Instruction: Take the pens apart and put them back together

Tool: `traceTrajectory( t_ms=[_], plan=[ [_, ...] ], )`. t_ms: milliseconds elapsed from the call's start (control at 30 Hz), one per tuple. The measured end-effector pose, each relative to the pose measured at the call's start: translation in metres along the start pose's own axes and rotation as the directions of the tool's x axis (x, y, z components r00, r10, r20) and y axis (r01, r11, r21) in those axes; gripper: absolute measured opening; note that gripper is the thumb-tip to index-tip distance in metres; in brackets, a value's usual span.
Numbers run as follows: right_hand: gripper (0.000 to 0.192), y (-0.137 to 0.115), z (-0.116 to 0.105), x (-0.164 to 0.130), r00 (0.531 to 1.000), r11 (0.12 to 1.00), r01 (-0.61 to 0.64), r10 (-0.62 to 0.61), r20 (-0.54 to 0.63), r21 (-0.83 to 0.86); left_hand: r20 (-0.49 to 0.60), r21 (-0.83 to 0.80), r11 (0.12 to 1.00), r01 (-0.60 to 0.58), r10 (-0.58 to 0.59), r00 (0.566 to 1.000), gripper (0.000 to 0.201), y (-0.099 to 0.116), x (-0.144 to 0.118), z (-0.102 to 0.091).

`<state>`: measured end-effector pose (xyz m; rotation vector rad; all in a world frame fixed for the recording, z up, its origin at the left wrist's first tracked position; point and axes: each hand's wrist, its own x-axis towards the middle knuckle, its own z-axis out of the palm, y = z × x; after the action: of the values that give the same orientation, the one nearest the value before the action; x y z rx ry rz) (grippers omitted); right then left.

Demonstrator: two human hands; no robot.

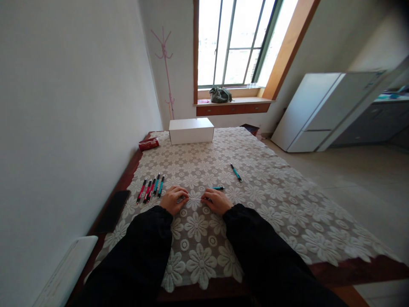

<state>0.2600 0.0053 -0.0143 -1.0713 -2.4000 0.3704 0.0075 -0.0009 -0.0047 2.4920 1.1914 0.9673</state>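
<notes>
Between my two hands runs a thin white strand [194, 198], pulled straight just above the tablecloth; whether it is string or something stiffer, I cannot tell. My left hand [174, 199] pinches one end of it. The other end is in the closed fingers of my right hand [216, 200]. Just beyond the right hand lies a teal pen [218, 188], partly hidden by the fingers. Farther off to the right rests another teal pen [235, 172]. Left of my left hand, several red pens [147, 191] and teal pens [159, 185] lie side by side.
A white lace tablecloth [194, 251] covers the dark red table. At its far end stand a white box [191, 131] and a red packet [148, 144]. A flat black object [113, 211] lies by the left edge, near a wall. A white refrigerator [315, 111] stands at right.
</notes>
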Motion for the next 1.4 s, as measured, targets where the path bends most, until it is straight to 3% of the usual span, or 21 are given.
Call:
traceTrajectory(
  t_ms=[133,267,533,1400],
  plan=[
    [0.008,0.0019,0.0011,-0.0002,1.0,1.0,-0.005,0.005,0.0,-0.002,-0.037,0.013,1.0,0.023,-0.023,0.999,0.013,-0.0009,0.0004,-0.0008],
    [0.008,0.0034,0.0015,-0.0001,1.0,1.0,-0.009,0.009,0.002,0.001,-0.108,0.049,0.991,0.128,-0.122,0.987,0.016,-0.0056,-0.0005,0.0],
    [0.009,0.0055,0.001,-0.0001,0.998,0.998,-0.06,0.06,-0.015,-0.001,-0.03,0.15,0.958,0.244,-0.243,0.97,0.017,-0.0085,-0.0038,0.003],
    [0.009,0.0048,0.0009,-0.0001,0.996,0.996,-0.088,0.088,-0.033,-0.027,0.025,0.061,0.979,0.196,-0.197,0.98,0.011,-0.0041,-0.0023,0.0003]
  ],
)
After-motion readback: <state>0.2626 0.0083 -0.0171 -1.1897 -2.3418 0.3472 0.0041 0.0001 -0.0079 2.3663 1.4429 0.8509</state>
